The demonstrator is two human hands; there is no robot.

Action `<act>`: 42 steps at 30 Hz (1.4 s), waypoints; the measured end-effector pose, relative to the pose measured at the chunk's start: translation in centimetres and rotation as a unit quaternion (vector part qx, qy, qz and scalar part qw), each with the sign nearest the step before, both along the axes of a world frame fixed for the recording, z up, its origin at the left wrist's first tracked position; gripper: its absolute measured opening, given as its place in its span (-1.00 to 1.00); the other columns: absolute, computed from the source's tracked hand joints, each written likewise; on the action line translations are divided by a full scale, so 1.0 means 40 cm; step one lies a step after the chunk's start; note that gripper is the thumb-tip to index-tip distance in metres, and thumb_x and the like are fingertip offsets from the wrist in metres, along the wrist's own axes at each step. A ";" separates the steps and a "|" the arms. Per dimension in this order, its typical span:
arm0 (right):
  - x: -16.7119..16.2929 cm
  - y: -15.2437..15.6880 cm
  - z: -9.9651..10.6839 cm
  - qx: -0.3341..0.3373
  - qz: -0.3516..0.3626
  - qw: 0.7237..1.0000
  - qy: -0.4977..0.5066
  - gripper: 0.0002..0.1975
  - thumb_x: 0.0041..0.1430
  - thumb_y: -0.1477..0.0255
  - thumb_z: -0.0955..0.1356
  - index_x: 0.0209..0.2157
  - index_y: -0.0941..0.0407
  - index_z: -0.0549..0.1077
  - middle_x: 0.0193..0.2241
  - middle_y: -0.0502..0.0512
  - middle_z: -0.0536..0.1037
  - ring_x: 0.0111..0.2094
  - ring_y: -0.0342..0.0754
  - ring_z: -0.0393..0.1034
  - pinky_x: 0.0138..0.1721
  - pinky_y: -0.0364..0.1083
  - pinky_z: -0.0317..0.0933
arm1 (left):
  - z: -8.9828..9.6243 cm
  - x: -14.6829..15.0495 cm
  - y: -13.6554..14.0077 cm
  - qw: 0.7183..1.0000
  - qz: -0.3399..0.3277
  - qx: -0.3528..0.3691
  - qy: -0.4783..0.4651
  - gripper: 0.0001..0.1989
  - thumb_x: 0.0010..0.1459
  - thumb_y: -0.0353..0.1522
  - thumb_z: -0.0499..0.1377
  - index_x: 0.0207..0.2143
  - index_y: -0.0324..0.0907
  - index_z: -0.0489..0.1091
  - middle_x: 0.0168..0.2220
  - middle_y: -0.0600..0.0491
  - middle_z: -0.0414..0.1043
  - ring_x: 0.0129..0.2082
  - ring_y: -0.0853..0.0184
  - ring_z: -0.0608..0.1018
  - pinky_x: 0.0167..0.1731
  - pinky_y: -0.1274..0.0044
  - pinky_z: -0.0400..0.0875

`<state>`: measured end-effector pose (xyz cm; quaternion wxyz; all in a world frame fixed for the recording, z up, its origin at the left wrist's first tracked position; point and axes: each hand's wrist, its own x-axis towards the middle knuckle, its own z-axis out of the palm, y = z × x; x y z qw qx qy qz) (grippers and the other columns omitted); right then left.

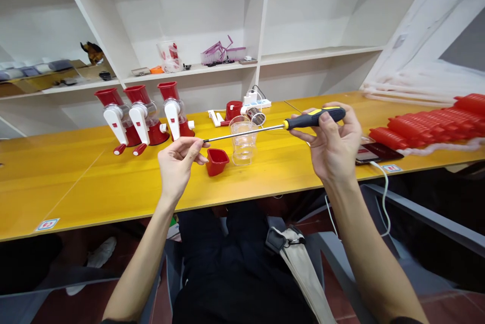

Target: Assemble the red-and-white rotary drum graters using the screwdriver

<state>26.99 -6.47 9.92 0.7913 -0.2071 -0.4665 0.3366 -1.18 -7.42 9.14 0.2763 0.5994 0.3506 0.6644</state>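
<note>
A long screwdriver (261,129) with a black and yellow handle is held level above the table between my two hands. My right hand (337,144) grips its handle. At the dark tip, my left hand (178,165) pinches with thumb and forefinger; whether a small part sits there I cannot make out. Below the shaft, a red plastic hopper (217,162) lies near my left fingertips. Beside it stands a clear plastic housing (243,147), partly crossed by the shaft. Behind are a red base (234,109), a white crank arm (215,118) and a metal grater drum (255,117).
Three red and white rotary graters (142,117) stand at the back left of the yellow table (87,187). A power strip (259,103) lies at the back. On the right are stacked red parts (428,124) and a phone (375,153) with a white cable.
</note>
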 end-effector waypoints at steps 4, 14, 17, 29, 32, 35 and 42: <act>0.007 0.013 -0.005 -0.008 -0.005 1.000 0.016 -0.63 0.05 0.27 0.52 -0.22 0.04 0.32 -0.28 0.00 0.58 -0.09 0.07 0.59 -0.22 0.07 0.59 | 0.016 0.008 0.040 0.999 -0.017 0.002 0.033 -0.72 0.12 -0.18 0.34 -0.30 -0.23 0.53 -0.35 -0.02 0.64 -0.60 0.45 0.58 -0.58 0.63 0.52; 0.060 0.054 -0.018 0.007 -0.102 0.993 0.065 -0.64 0.06 0.24 0.50 -0.24 0.04 0.30 -0.30 -0.05 0.49 -0.19 -0.03 0.58 -0.19 0.10 0.57 | 0.027 0.045 0.181 0.964 -0.061 0.035 0.256 -0.43 0.09 -0.08 0.31 0.09 -0.10 0.34 0.14 -0.09 0.46 -0.02 0.21 0.60 -0.13 0.41 0.56; 0.072 0.056 -0.017 0.029 -0.151 0.984 0.087 -0.66 0.06 0.27 0.49 -0.25 0.04 0.31 -0.28 -0.08 0.44 -0.24 -0.08 0.55 -0.18 0.11 0.58 | 0.022 0.086 0.211 0.927 -0.041 0.037 0.372 -0.27 0.03 -0.07 0.36 0.17 -0.16 0.26 0.25 -0.17 0.33 0.21 0.08 0.43 0.21 0.21 0.32; 0.142 0.045 0.106 0.102 -0.217 0.970 -0.050 -0.76 0.13 0.28 0.46 -0.20 -0.12 0.37 -0.30 -0.07 0.56 -0.17 0.04 0.57 -0.09 0.15 0.57 | 0.027 0.140 0.287 0.887 -0.134 0.016 0.442 -0.27 0.07 -0.06 0.29 0.20 -0.18 0.21 0.25 -0.23 0.32 0.22 0.04 0.42 0.21 0.18 0.28; 0.160 0.049 0.168 0.101 -0.188 0.969 -0.121 -0.79 0.13 0.27 0.47 -0.24 -0.26 0.40 -0.32 -0.13 0.55 -0.16 0.01 0.55 -0.02 0.13 0.56 | 0.023 0.152 0.286 0.897 -0.110 0.012 0.429 -0.14 0.01 -0.01 0.33 0.25 -0.21 0.16 0.27 -0.28 0.26 0.25 -0.02 0.37 0.23 0.15 0.24; 0.165 0.058 0.225 0.097 -0.174 0.966 -0.166 -0.77 0.12 0.27 0.48 -0.23 -0.28 0.40 -0.34 -0.13 0.54 -0.16 0.01 0.54 0.04 0.19 0.52 | 0.023 0.168 0.279 0.900 -0.079 0.021 0.428 -0.13 -0.01 -0.04 0.34 0.24 -0.27 0.17 0.22 -0.31 0.29 0.22 -0.04 0.38 0.21 0.15 0.27; 0.146 0.082 0.314 0.080 -0.135 0.959 -0.235 -0.68 0.08 0.34 0.52 -0.19 -0.18 0.38 -0.35 -0.15 0.53 -0.13 -0.07 0.50 0.06 0.11 0.51 | 0.046 0.164 0.286 0.875 -0.167 0.043 0.453 -0.21 0.00 -0.16 0.34 0.24 -0.19 0.17 0.30 -0.22 0.21 0.29 0.02 0.32 0.28 0.18 0.19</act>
